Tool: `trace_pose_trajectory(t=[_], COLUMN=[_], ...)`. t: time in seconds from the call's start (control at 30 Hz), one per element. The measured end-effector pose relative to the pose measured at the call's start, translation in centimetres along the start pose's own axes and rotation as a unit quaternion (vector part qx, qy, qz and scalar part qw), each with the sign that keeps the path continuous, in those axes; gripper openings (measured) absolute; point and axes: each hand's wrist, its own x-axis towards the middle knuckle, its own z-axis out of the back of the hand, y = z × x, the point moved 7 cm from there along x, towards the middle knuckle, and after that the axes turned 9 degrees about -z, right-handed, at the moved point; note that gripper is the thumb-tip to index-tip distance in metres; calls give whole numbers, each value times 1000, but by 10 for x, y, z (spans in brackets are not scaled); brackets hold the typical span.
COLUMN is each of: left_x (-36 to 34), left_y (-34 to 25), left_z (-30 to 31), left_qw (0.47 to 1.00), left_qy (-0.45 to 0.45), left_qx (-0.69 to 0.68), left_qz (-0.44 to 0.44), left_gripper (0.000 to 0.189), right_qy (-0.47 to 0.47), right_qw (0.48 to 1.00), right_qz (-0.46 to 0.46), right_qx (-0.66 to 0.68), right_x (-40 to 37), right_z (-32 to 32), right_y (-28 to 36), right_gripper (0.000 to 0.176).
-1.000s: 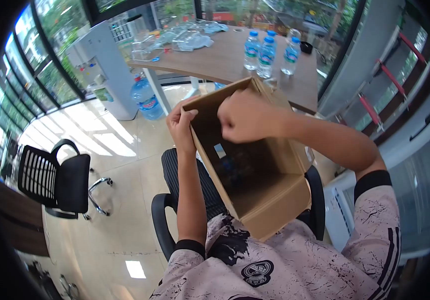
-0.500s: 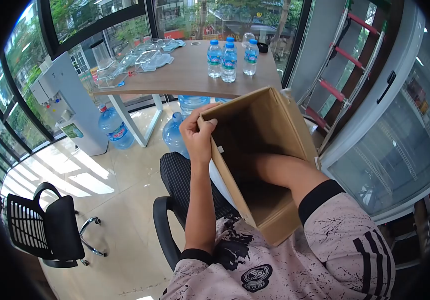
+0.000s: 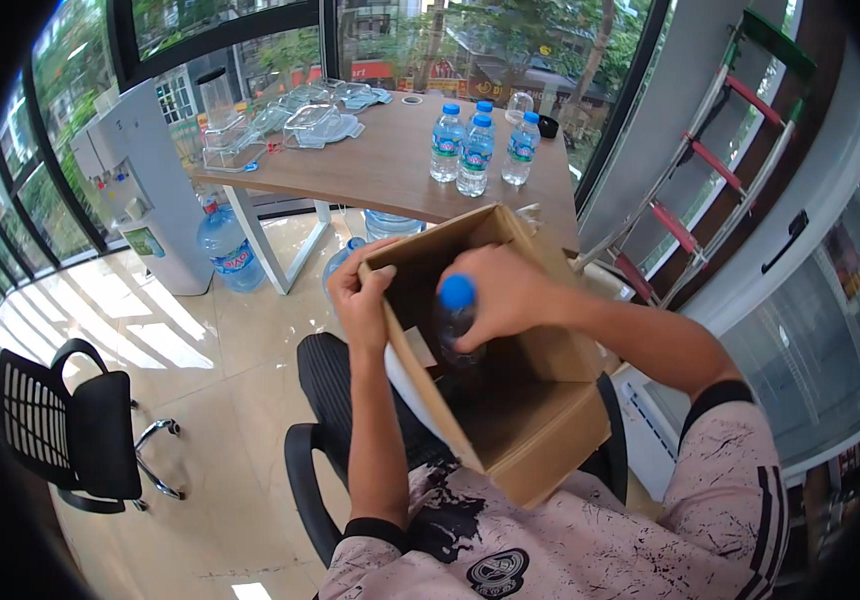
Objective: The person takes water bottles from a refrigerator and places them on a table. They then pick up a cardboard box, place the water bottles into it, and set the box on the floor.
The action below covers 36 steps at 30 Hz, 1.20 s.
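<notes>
An open cardboard box (image 3: 540, 425) rests tilted over my lap, its mouth facing me. My left hand (image 3: 358, 295) grips the box's left rim, thumb on the inner side and fingers outside. Inside the mouth, my right hand (image 3: 510, 295) is closed around a water bottle (image 3: 458, 312) with a blue cap; the bottle stands roughly upright, its lower part dim in the box's shadow. Several similar water bottles (image 3: 474, 160) stand grouped on the wooden table ahead.
The wooden table (image 3: 380, 170) also carries glassware (image 3: 315, 125) at its left. Large water jugs (image 3: 230, 250) sit beneath it. A water dispenser (image 3: 155, 200) and an office chair (image 3: 90, 430) are on the left; a ladder (image 3: 695, 190) and a glass-door cabinet (image 3: 800, 330) stand right.
My right hand has risen from deep inside the box, and a blue-capped bottle now shows in it. The box has shifted slightly left and down in view, still held by my left hand.
</notes>
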Motion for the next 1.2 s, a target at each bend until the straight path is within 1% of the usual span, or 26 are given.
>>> trace_pose_trajectory(t=[0.03,0.1,0.17,0.2,0.27,0.3,0.37,0.4,0.43,0.47,0.53,0.57,0.63,0.67,0.73,0.77,0.83,0.9,0.93,0.97,1.0,1.07,1.1,1.13,1.17,1.2], left_x=[1,2,-2,-3,-7,-10,-16,-20,-25,-31,-42,-45,-48,-48,-49,-48,-46,-44,-44,-44,-44,-39,-38,-37,-34,-31], left_y=[-1,-7,-13,-18,-29,-37,-47,-53,-58,-65,-82,-84,-86,-87,-87,-87,-86,-88,-87,-82,-86,-84,-83,-80,-77,-74], left_z=[5,16,24,28,33,33,36,38,40,39,35,35,37,38,42,44,50,53,55,62,59,59,56,55,51,47], left_qw=[1000,1000,998,998,996,995,995,995,994,993,990,989,987,987,987,986,984,984,982,981,979,983,983,986,988,990], left_qy=[-4,-22,-44,-48,-59,-66,-71,-76,-80,-82,-88,-87,-92,-95,-99,-105,-116,-107,-112,-119,-120,-108,-113,-115,-111,-103], left_qx=[-4,16,37,41,65,66,47,29,39,44,77,89,90,86,91,95,101,108,124,136,147,126,123,109,95,79], left_qz=[3,-7,3,-1,-5,-22,-42,-58,-59,-66,-84,-86,-97,-100,-88,-87,-85,-95,-93,-75,-75,-84,-81,-59,-58,-61], left_gripper=[32,32,34,34,35,35,35,36,36,36,36,36,37,37,38,38,38,37,37,38,37,35,35,34,34,33], right_qy=[-61,-159,-258,-255,-340,-341,-431,-444,-450,-451,-367,-368,-356,-355,-315,-312,-313,-348,-333,-336,-511,-526,-489,-451,-361,-271], right_qw=[994,955,930,930,850,849,860,857,842,843,881,883,879,881,881,883,886,890,889,881,837,840,864,876,916,942], right_qz=[11,10,8,14,-63,-57,-160,-231,-299,-291,-296,-288,-319,-314,-353,-352,-341,-292,-307,-327,-182,-126,-47,26,72,118], right_qx=[90,250,261,263,399,399,222,121,20,25,35,39,-18,-14,-16,-14,-18,-37,-60,-66,-67,43,105,167,161,155], right_x=[-15,-36,-50,-48,-52,-39,-14,-8,-1,9,49,59,76,88,105,110,120,123,116,111,93,45,30,16,8,2], right_z=[38,96,146,154,174,178,178,175,170,159,130,123,110,105,94,91,89,92,97,103,114,138,141,136,118,95], right_y=[0,-17,-46,-53,-88,-108,-168,-172,-174,-185,-211,-216,-227,-233,-248,-252,-256,-257,-247,-238,-217,-134,-96,-62,-26,9], right_gripper=[52,45,42,42,46,46,50,52,55,55,59,59,64,64,69,69,82,94,102,99,87,61,47,33,25,17])
